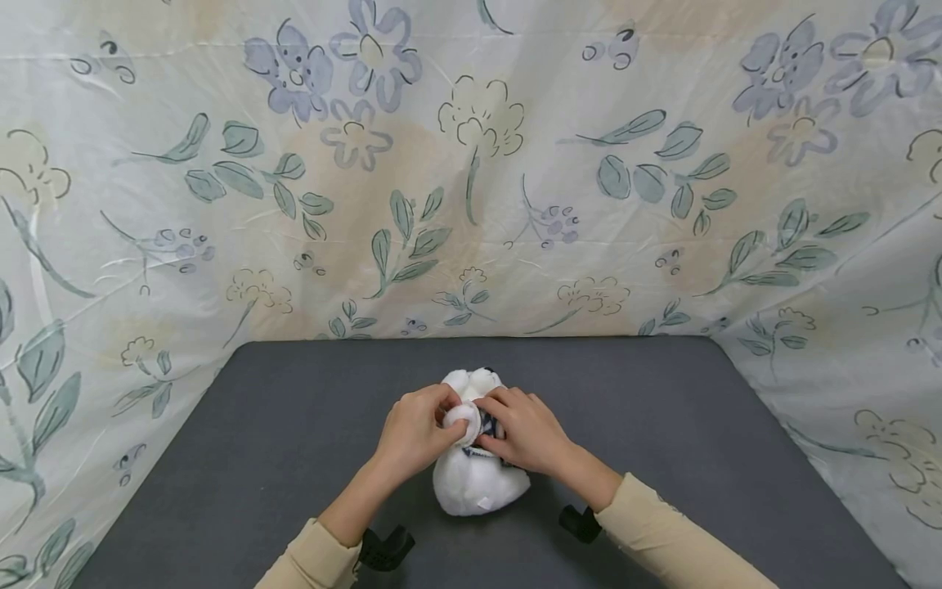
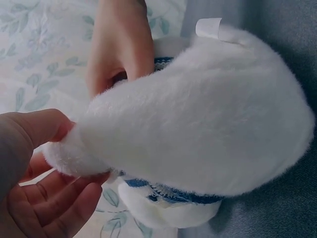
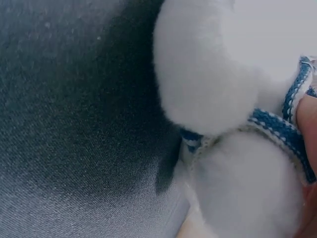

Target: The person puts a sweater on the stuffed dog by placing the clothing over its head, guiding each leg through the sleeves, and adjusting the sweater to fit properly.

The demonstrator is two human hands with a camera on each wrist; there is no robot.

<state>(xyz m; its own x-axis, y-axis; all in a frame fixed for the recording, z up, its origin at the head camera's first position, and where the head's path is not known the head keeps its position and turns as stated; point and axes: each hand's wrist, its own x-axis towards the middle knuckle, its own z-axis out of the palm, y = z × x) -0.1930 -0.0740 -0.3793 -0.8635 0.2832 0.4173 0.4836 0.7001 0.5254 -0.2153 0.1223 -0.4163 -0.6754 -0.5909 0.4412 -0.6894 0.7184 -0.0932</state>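
Note:
A white plush toy (image 1: 474,487) lies on the dark table in front of me, wearing a blue-and-white knitted garment (image 1: 489,425). My left hand (image 1: 419,429) pinches a small rounded white part of the toy; in the left wrist view, thumb and fingers lie on either side of that furry part (image 2: 79,156). From the right side, my right hand (image 1: 531,429) holds the garment by its edge. In the right wrist view its digits (image 3: 308,124) meet the blue trim (image 3: 280,130). The right fingertips are partly hidden behind the toy in the left wrist view.
A dark grey table (image 1: 294,425) spreads around the toy. Behind it and at both sides hangs a flowered cloth (image 1: 471,245). Black wrist mounts (image 1: 386,548) show beneath the forearms. A small white tag (image 2: 209,28) sticks out from the toy.

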